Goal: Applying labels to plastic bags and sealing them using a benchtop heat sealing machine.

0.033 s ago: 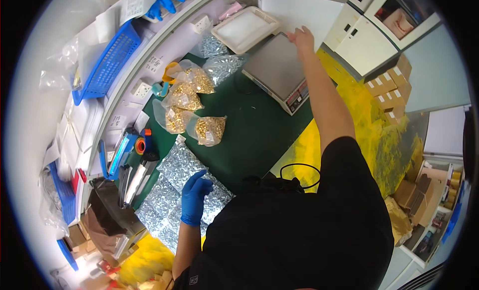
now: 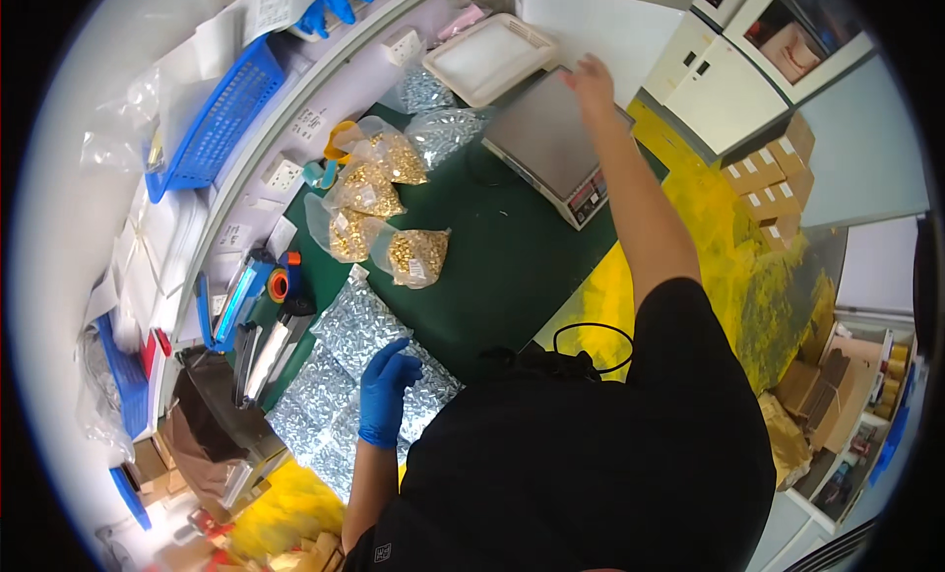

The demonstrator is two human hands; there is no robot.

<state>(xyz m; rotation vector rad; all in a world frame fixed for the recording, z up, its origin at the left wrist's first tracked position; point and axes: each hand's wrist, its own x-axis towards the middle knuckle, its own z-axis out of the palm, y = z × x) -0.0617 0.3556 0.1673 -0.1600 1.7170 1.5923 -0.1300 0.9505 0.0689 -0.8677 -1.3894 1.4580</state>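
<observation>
In a blue glove, my left hand (image 2: 386, 390) hovers at or just above clear bags of silver metal fittings (image 2: 330, 400), fingers loosely bent and apart, nothing visible in them. My bare right hand (image 2: 593, 85) reaches over the far edge of a bench scale (image 2: 546, 134) with a grey flat pan. Its fingers are spread and hold nothing I can see; contact with the pan cannot be made out. Between the hands, several clear bags of gold-coloured small parts (image 2: 418, 257) lie on the green table mat (image 2: 472, 296). Bags of silver parts (image 2: 443, 134) lie behind them.
A cream tray (image 2: 492, 60) stands beyond the scale. Tape dispensers (image 2: 246, 291) and a yellow tape roll (image 2: 342, 139) sit along the left wall, below a blue basket (image 2: 212, 124). Small cardboard boxes (image 2: 773, 183) are stacked at right on the yellow floor.
My right hand has shifted slightly left and its fingers have moved a little at the scale's far edge. My left hand is almost still. The whole view has shifted slightly.
</observation>
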